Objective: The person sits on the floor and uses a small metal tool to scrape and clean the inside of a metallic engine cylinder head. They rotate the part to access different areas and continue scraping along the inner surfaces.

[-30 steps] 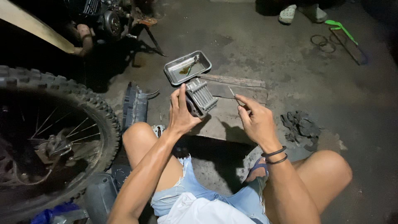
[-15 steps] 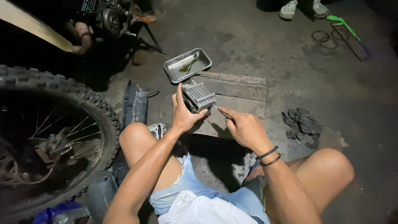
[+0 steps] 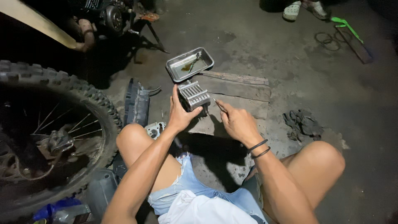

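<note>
My left hand grips a finned grey metal engine part, holding it up over the concrete floor in front of my knees. Just right of it, my right hand pinches a thin metal tool whose tip points toward the part's side. Two dark bands circle my right wrist. I sit on the floor with both knees spread.
A metal tray with oily liquid and a small tool lies beyond the part. A knobby motorcycle wheel fills the left. A dark plastic panel, a wooden board, a dirty rag and another person's feet surround me.
My right hand has come down and left, bringing the thin tool close to the finned part. My left hand has held the part nearly still.
</note>
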